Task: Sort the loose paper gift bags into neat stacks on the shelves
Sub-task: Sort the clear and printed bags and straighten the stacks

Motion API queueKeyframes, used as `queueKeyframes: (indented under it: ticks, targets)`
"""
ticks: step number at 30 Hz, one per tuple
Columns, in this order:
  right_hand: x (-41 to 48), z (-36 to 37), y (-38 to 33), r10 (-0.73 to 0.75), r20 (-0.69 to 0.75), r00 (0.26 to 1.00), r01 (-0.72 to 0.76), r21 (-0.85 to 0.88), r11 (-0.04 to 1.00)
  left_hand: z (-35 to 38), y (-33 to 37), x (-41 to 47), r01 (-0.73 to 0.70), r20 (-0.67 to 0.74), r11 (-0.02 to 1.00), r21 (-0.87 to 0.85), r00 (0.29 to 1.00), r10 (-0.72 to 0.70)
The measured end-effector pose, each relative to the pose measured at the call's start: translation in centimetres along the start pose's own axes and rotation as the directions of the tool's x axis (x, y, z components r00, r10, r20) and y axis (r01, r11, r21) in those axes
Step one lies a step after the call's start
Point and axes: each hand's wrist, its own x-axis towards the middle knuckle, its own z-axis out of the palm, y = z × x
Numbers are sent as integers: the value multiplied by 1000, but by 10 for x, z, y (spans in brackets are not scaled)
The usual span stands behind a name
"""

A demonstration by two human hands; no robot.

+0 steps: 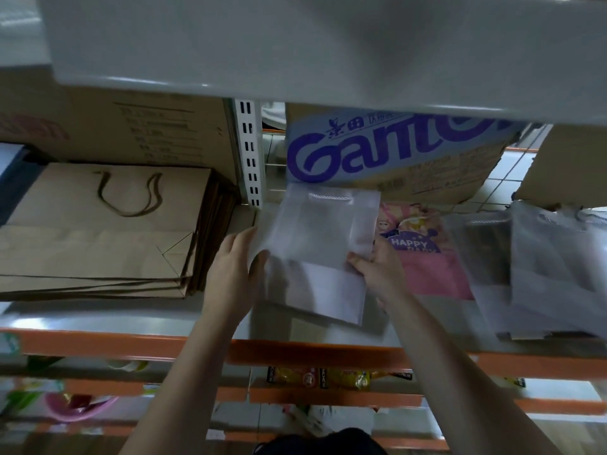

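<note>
White gift bag (323,238), cord handle towards the back, is held flat and low over the metal shelf (131,318), between a stack of brown paper bags (105,231) on the left and a pink gift bag (427,270) on the right. The right hand (377,274) pinches its right edge, thumb on top. The left hand (231,270) lays nearly straight fingers (244,236) against its left edge. A Ganten carton (394,152) stands behind.

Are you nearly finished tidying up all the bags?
Not quite. Done: the brown bags sit in a neat stack. In hand: the right hand pinches a white bag while the left hand touches its other edge. Still to do: the pink bag and the loose pale bags to the right lie untidily.
</note>
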Motion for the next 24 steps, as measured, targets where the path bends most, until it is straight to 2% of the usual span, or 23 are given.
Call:
queueKeyframes:
  ticks: [2, 4, 8, 13, 18, 24]
  targets:
    - [0, 13, 3, 5, -6, 1000, -5, -59, 998, -7, -15, -8, -39, 58, 993, 113, 998, 32]
    - [3, 25, 5, -37, -69, 997, 23, -195, 981, -14, -26, -16, -52, 117, 988, 146, 993, 35]
    - [4, 43, 3, -182, -139, 973, 85, -519, 851, -16, -38, -26, -101, 156, 975, 196, 985, 71]
    - [4, 55, 6, -222, -66, 973, 120, -676, 727, -15, -39, -28, -88, 155, 975, 206, 986, 56]
    - [-1, 50, 6, -172, -37, 984, 101, -678, 728, -15, -41, -28, -99, 173, 974, 203, 983, 64]
    - [-11, 51, 10, -171, -79, 982, 84, -628, 774, -16, -40, -29, -104, 188, 975, 194, 980, 67]
